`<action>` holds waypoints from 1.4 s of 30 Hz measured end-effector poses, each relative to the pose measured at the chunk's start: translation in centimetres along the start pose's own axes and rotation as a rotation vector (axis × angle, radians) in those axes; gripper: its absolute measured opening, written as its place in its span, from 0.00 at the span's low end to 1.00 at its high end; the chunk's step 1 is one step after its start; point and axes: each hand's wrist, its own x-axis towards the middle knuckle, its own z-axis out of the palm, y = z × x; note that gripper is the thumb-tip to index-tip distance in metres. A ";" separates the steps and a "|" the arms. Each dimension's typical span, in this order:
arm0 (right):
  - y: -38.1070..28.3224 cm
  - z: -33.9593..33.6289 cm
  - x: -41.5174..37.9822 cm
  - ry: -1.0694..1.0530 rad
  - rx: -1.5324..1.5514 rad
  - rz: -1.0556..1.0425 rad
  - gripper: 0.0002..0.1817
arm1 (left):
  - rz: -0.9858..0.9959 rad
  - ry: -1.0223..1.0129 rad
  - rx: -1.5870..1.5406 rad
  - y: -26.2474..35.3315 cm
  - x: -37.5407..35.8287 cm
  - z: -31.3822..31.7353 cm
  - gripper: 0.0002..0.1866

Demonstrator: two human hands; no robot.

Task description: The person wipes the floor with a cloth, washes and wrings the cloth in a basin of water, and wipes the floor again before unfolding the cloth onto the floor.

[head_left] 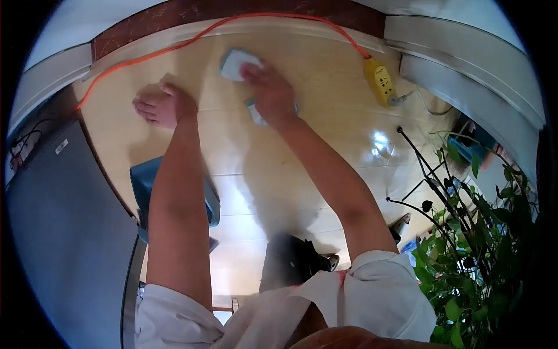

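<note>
A pale cloth (231,63) with a bluish edge lies on the light wooden floor (325,81) near the top middle. My right hand (270,90) is on it, its fingers at the cloth's right side; they are blurred, and their grip cannot be made out. Another whitish piece (254,111) shows partly beneath that hand, by the wrist. Off to the left, my left hand (163,106) is spread over the floor with its fingers apart and nothing in it.
An orange cord (261,14) runs along the wall to a yellow socket block (379,80). A blue-green container (145,180) is partly behind my left forearm. A grey cabinet (70,221) stands left; a leafy plant (465,256) and black rack (427,168) stand right.
</note>
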 end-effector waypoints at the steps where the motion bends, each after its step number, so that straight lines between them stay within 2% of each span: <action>1: 0.6 -1.2 0.8 -0.040 -0.079 0.158 0.23 | 0.005 0.007 0.007 -0.3 0.0 0.3 0.39; 4: 7.1 -5.4 3.0 0.543 0.446 0.481 0.23 | 0.008 0.010 0.017 -0.5 0.0 0.2 0.39; 7: 17.1 -10.3 5.7 0.713 0.221 0.574 0.18 | 0.012 0.011 0.027 0.0 0.1 -0.3 0.38; 8: 20.6 -9.6 6.0 0.643 -0.155 0.484 0.18 | 0.013 0.010 0.032 0.0 0.2 -0.5 0.38; 9: 20.8 -8.6 7.4 0.535 -0.245 0.536 0.17 | 0.028 0.021 0.024 -0.1 0.2 -0.4 0.38; 11: 19.9 -6.9 9.5 0.310 -0.427 0.640 0.15 | 0.065 0.036 0.010 -0.3 0.1 -0.2 0.38; 15: 15.0 -3.6 12.2 0.325 -0.352 0.886 0.15 | 0.031 0.014 0.027 0.2 0.2 -0.8 0.38; 16: 13.2 -2.1 12.7 0.350 -0.352 0.905 0.16 | 0.034 0.015 0.028 0.1 0.1 -0.8 0.38; 18: 9.5 0.2 13.2 0.410 -0.447 0.686 0.15 | 0.041 0.022 0.021 0.0 0.1 -0.5 0.38; 21: 4.3 3.2 15.4 0.387 -0.321 0.714 0.15 | 0.046 0.007 0.027 -0.2 0.3 -0.5 0.39; 24: -1.5 5.2 17.5 0.375 -0.054 0.859 0.13 | 0.016 -0.062 0.047 0.5 0.2 -1.5 0.39; 27: -6.4 8.6 18.5 0.438 -0.142 0.503 0.13 | -0.017 -0.074 0.022 0.7 0.3 -1.6 0.40; 30: -12.4 9.9 20.4 0.035 -0.026 0.341 0.16 | -0.001 -0.051 0.014 -0.2 0.3 -0.7 0.40; 34: -17.0 13.3 23.8 -0.030 0.092 -0.079 0.16 | -0.023 -0.120 0.048 -0.8 0.4 -0.5 0.41; 35: -17.9 15.1 24.5 0.110 0.051 -0.180 0.15 | -0.043 -0.143 0.069 -0.9 0.3 -0.5 0.41; 38: -21.0 17.8 27.7 0.053 0.186 -0.296 0.13 | -0.075 -0.164 0.082 -0.7 0.3 -0.5 0.40; 39: -21.9 17.6 28.6 -0.038 0.185 -0.356 0.13 | -0.062 -0.139 0.065 -0.4 0.6 -1.1 0.39; 42: -24.7 17.4 31.9 -0.348 0.248 -0.362 0.17 | -0.065 -0.118 0.048 -0.8 0.5 -0.6 0.38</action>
